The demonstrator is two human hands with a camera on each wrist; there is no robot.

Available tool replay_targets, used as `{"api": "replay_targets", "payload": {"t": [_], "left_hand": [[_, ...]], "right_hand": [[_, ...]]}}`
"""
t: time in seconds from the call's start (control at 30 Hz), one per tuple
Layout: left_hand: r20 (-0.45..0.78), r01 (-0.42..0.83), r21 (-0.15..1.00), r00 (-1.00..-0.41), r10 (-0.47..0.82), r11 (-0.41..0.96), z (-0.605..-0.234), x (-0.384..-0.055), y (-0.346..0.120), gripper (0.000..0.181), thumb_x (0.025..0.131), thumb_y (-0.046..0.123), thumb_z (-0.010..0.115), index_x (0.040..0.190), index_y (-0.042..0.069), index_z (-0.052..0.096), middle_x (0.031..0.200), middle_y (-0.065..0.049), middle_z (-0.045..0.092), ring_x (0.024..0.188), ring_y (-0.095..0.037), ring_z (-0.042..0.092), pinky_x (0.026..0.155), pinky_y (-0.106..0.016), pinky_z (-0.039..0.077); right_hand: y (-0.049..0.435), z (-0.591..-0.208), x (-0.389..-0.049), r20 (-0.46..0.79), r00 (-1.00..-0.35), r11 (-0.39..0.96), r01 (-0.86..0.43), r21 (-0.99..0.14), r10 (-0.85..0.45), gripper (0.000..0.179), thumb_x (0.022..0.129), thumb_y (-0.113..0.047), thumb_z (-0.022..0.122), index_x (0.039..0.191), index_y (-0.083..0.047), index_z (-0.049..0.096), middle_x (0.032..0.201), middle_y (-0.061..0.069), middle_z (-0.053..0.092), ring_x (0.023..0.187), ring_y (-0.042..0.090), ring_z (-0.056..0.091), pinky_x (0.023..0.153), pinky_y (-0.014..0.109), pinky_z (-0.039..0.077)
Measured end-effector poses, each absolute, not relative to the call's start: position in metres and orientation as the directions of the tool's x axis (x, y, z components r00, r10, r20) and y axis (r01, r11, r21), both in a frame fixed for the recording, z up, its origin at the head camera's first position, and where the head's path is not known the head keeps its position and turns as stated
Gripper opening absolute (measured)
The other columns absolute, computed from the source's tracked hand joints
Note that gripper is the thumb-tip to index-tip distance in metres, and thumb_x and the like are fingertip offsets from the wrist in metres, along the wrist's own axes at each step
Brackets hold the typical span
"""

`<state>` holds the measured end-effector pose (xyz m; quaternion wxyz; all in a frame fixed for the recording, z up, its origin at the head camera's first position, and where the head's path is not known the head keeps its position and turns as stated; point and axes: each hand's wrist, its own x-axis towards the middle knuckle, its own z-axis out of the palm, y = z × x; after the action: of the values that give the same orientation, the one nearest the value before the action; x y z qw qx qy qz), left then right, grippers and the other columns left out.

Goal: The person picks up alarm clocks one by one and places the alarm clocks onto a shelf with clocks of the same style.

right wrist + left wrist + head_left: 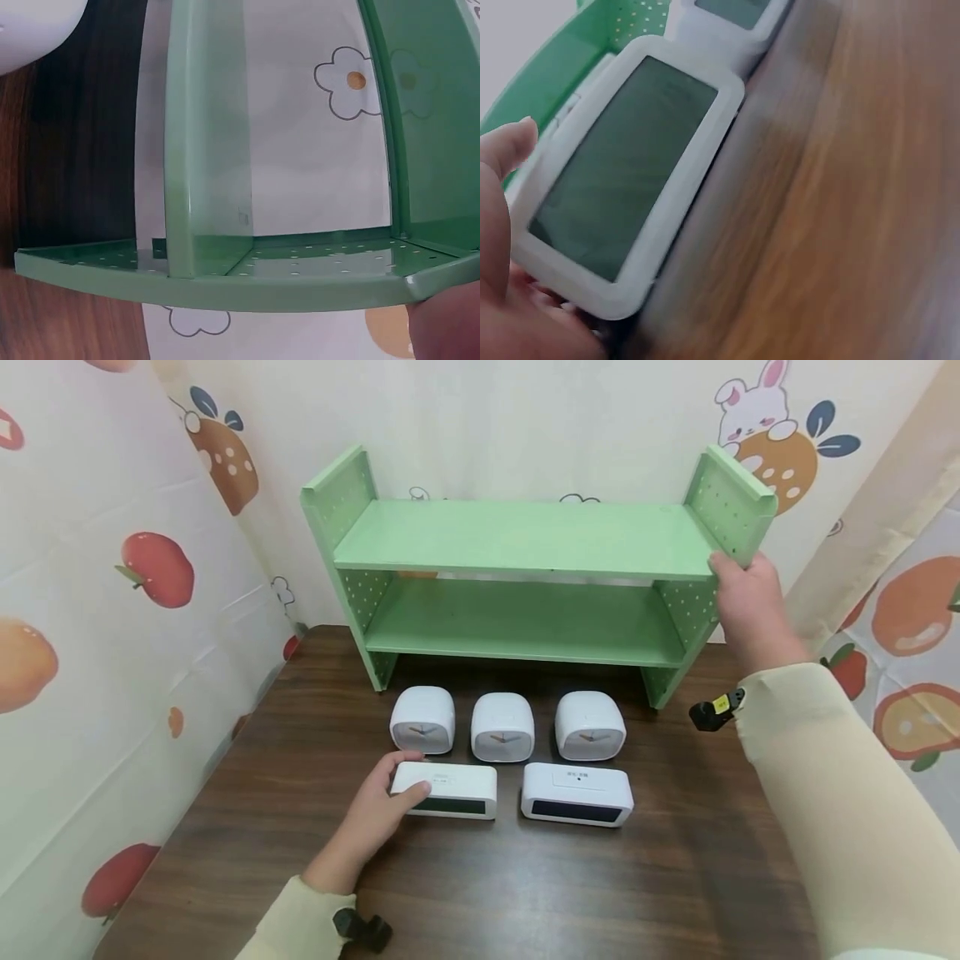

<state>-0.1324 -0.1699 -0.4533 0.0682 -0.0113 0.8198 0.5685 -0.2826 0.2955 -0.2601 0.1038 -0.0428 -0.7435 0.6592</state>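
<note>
On remote, I've L hand [381, 804] thumb & fingers clamped on the L end of the dark-screened clock [459, 785], in front of the rounded clocks [501, 714], prob. for control. R hand [753, 607] pinches green rack [517, 535]'s R side, presumably steadying it.
</note>
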Motion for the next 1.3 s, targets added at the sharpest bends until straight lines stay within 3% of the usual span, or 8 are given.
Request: {"api": "replay_targets", "payload": {"t": [0.27,0.5,1.3], "left_hand": [[-0.041,-0.031,0.950,-0.999,0.026,0.312,-0.466,-0.139,-0.161,0.033,0.097,0.019,0.072,0.128,0.011,0.061,0.129,-0.010,0.062,0.115,-0.027,0.054,0.103,-0.047,0.039],[-0.014,-0.021,0.965,-0.999,-0.029,0.263,-0.466,-0.140,-0.158,0.015,0.100,0.014,0.064,0.114,0.009,0.065,0.116,-0.010,0.065,0.109,-0.025,0.055,0.100,-0.042,0.039],[-0.017,-0.037,0.988,-0.991,-0.130,0.147,-0.467,-0.139,-0.150,0.014,0.099,0.008,0.058,0.109,0.003,0.067,0.112,-0.012,0.064,0.105,-0.023,0.055,0.091,-0.031,0.043]], "right_hand": [[0.292,-0.273,-0.289,0.146,-0.947,0.012,-0.149,-0.989,0.286,0.048,0.107,-0.033,0.052,0.152,-0.016,0.048,0.139,0.001,0.055,0.122,0.011,0.054,0.118,0.036,0.032],[0.287,-0.273,-0.294,0.158,-0.939,-0.020,-0.173,-0.985,0.306,0.046,0.107,-0.030,0.051,0.151,-0.015,0.050,0.142,0.001,0.055,0.127,0.011,0.051,0.117,0.031,0.031],[0.289,-0.271,-0.291,0.141,-0.944,-0.001,-0.148,-0.989,0.299,0.047,0.107,-0.032,0.050,0.153,-0.018,0.048,0.148,0.001,0.052,0.132,0.012,0.049,0.119,0.032,0.029]]}}
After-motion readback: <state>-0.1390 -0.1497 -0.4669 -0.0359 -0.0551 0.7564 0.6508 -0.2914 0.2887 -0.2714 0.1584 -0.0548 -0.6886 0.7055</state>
